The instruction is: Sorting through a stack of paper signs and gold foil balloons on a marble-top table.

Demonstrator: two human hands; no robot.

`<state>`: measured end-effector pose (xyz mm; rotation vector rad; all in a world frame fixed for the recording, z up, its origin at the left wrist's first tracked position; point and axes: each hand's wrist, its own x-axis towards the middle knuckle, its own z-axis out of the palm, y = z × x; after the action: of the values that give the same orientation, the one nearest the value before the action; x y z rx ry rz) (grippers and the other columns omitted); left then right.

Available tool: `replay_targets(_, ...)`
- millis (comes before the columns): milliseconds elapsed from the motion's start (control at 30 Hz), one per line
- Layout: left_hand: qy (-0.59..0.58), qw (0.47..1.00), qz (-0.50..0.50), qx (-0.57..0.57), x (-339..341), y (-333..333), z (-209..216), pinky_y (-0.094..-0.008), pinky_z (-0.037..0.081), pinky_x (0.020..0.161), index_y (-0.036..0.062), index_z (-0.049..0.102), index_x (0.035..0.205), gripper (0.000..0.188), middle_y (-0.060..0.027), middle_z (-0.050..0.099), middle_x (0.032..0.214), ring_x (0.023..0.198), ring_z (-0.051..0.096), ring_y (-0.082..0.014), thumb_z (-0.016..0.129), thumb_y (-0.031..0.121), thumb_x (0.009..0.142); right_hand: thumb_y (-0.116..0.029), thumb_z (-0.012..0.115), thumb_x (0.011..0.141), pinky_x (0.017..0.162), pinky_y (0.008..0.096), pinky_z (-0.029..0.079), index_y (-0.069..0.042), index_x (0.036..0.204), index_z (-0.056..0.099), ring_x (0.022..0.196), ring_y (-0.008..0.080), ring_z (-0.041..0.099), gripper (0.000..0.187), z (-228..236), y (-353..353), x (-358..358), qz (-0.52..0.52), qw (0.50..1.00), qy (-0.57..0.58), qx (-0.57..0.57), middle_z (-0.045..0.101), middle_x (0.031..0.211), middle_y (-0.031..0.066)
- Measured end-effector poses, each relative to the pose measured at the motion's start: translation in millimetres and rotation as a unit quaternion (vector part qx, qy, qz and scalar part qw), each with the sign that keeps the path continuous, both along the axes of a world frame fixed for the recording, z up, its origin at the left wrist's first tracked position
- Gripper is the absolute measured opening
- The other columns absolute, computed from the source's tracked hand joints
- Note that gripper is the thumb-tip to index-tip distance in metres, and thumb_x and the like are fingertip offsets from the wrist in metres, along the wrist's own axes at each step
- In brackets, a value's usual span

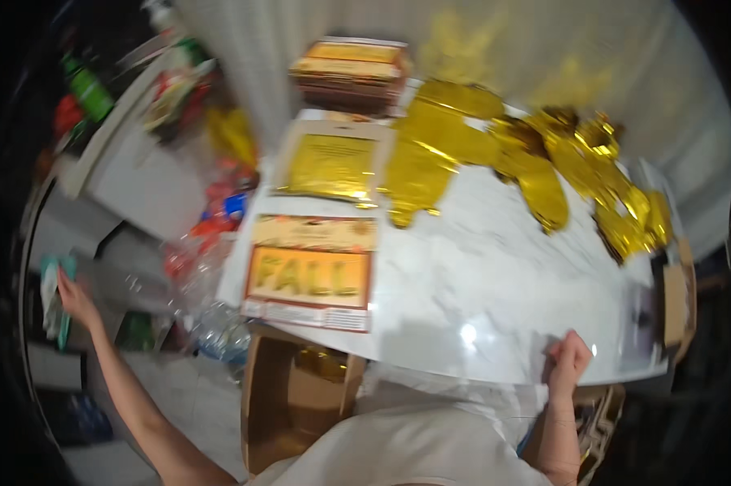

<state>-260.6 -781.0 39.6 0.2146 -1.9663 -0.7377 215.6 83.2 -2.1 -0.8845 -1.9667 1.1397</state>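
Note:
Stretched out to the far left, my left hand [77, 301] has its fingers closed on a blurred white-and-teal object [51, 301], perhaps a soft packet. My right hand [572, 360] rests as a fist at the near right edge of the white marbled table [454, 300], with nothing showing in it. On the table's left side lies an orange printed card package [313, 275]. Behind that is a package with folded gold foil [330, 166] on a card backing. Flat gold foil balloons [430, 150] spread across the back, with more crumpled gold foil balloons [616, 186] to the right.
A stack of similar packages [351, 71] stands at the back left. Below the table's front left edge is an open cardboard box [288, 405] with gold foil inside. Clear and red plastic wrappers [207, 267] hang left of the table. Another cardboard box [678, 304] sits at the right edge.

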Motion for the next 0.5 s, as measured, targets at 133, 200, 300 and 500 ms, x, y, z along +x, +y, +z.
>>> replay_targets(133, -0.08, 0.985, -0.079, -0.13, 121, 148, -57, -0.0322, 0.056, 0.088, -0.0017, 0.074, 0.12, 0.03, -0.0131, 0.078, 0.114, 0.1, 0.074, -0.0185, 0.058, 0.02, 0.109, -0.004, 0.067, 0.098, 0.051, 0.0245, 0.038, -0.002, 0.061, 0.063, 0.054, 0.006, 0.05, 0.037, 0, 8, -9, 0.07, 0.996, -0.009, -0.051, 0.06, 0.058, 0.0016)
replay_targets(200, -0.079, 0.94, -0.188, -0.273, 151, 183, -97, -0.0382, 0.052, 0.069, -0.0007, 0.073, 0.102, 0.02, -0.0149, 0.072, 0.088, 0.076, 0.069, -0.0265, 0.064, 0.017, 0.103, -0.003, 0.071, 0.094, 0.049, 0.0249, 0.036, -0.001, 0.062, 0.063, 0.053, 0.0044, 0.047, 0.033, 17, -1, -17, 0.082, 0.996, -0.029, -0.028, 0.058, 0.055, 0.0004)
replay_targets(300, -0.066, 0.88, -0.273, -0.383, 189, 265, -81, -0.0408, 0.044, 0.057, 0.0013, 0.069, 0.089, 0.013, -0.0152, 0.059, 0.073, 0.062, 0.057, -0.0335, 0.071, 0.013, 0.094, -0.006, 0.072, 0.095, 0.05, 0.0244, 0.035, 0.0, 0.064, 0.064, 0.055, 0.0036, 0.045, 0.032, 11, 7, -10, 0.073, 0.995, -0.029, -0.063, 0.057, 0.056, 0.0002)
replay_targets(500, -0.047, 0.924, -0.179, -0.336, 206, 262, -73, -0.0373, 0.053, 0.064, -0.0028, 0.071, 0.098, 0.011, -0.0149, 0.07, 0.086, 0.073, 0.067, -0.0295, 0.069, 0.008, 0.099, -0.013, 0.069, 0.101, 0.058, 0.0235, 0.041, -0.001, 0.08, 0.071, 0.066, 0.0044, 0.053, 0.024, 26, 28, -12, 0.165, 0.968, -0.051, -0.181, 0.067, 0.072, 0.0005)
